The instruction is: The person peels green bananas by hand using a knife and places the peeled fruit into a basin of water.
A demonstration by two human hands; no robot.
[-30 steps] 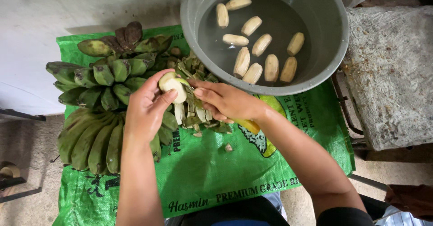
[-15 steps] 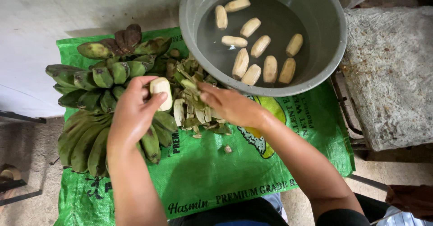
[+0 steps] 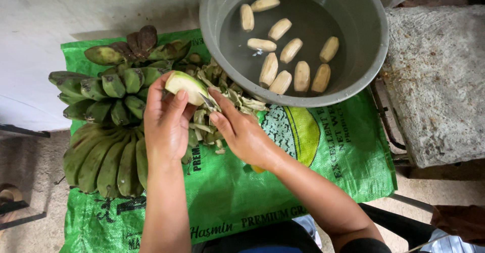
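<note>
Now half stripped: banana point(image 3: 186, 87) showing pale flesh along its upper side and green skin below, held high in the left hand point(image 3: 166, 124), left grip clenched round its lower end. Turned since a second ago, when more bare flesh faced up and both hands met over it; lifted too, up from the peel heap. Right hand point(image 3: 242, 134) drawn slightly back toward four o'clock of the fruit, thumb and forefinger pinched at the banana's tip on what looks like a small blade or a strip of skin; cannot tell which, nor quite whether that grip grasps anything. Suggests a fresh strip being started, with peeling part way through.

Directly under and toward three o'clock: pile of green peelings point(image 3: 227, 99), touching the near wall of the grey basin point(image 3: 364, 56). Basin at one o'clock, holding water and nine peeled bananas point(image 3: 293, 61), well inside the rim. At nine o'clock, hands of unpeeled green bananas point(image 3: 106, 91), just beside the left wrist; more at seven o'clock point(image 3: 101, 157). All resting on a green woven sack point(image 3: 303, 167) spread on the floor.

Open room: bare sack toward five and six o'clock, between the forearms. Tight at twelve o'clock, basin rim near the fruit. Rough stone slab point(image 3: 439, 76) at three o'clock beyond the basin, well apart from both hands.
</note>
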